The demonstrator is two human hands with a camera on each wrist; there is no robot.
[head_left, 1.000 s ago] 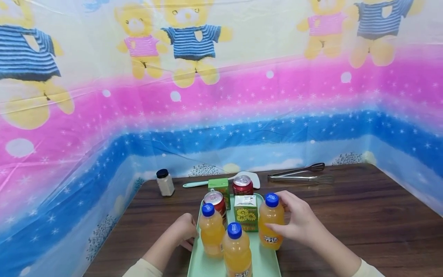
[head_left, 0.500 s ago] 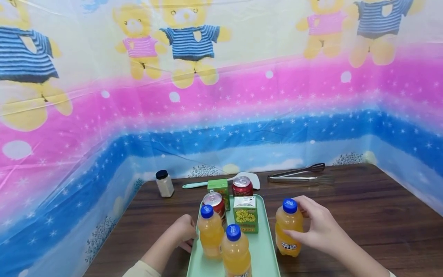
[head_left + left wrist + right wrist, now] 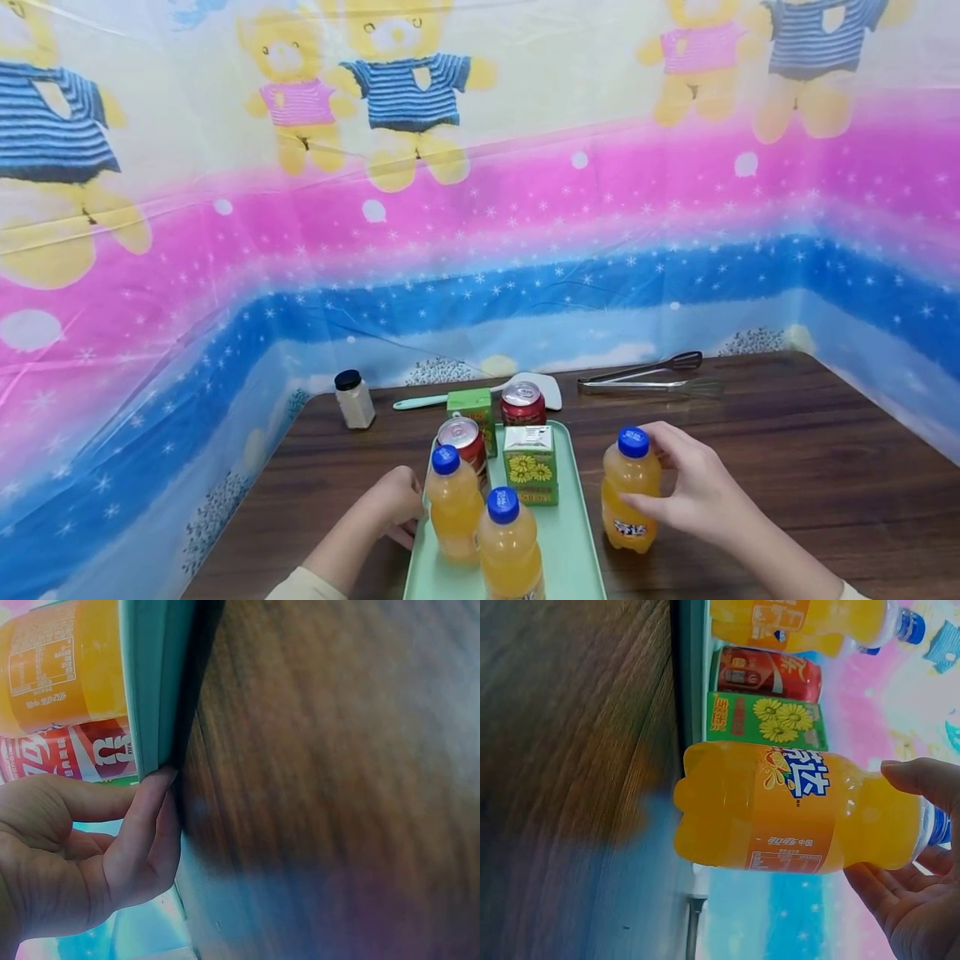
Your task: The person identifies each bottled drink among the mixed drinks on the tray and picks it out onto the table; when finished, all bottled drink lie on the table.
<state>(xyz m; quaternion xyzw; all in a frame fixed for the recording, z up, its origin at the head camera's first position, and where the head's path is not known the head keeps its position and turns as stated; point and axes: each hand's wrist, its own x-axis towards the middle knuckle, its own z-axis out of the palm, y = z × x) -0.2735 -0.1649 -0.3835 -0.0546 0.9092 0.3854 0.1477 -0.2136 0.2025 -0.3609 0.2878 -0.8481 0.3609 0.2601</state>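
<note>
My right hand [image 3: 693, 483] holds an orange soda bottle [image 3: 628, 508] with a blue cap, thumb on one side and fingers on the other. The bottle is upright, just right of the green tray [image 3: 577, 525]; its base is close over the table in the right wrist view. At the tray's left side, my left hand [image 3: 396, 504] pinches the rim [image 3: 150, 682] between thumb and fingers. Two more orange soda bottles [image 3: 453, 517] [image 3: 510, 550] stand on the tray. Behind them are a red can [image 3: 461, 437], a green drink carton with yellow flowers [image 3: 531, 475] and another green carton [image 3: 472, 404].
A second red can [image 3: 523, 404] stands at the tray's far end. Behind lie a spatula [image 3: 543, 390] with a pale green handle, metal tongs [image 3: 637, 379] and a whisk [image 3: 701, 387]. A black-lidded jar [image 3: 355, 402] stands at back left. A printed curtain [image 3: 480, 292] encloses the table [image 3: 787, 442].
My right hand has carried the orange soda bottle rightward, from over the tray's right edge to beside it, and it has barely shifted since. The left hand stays at the tray rim.
</note>
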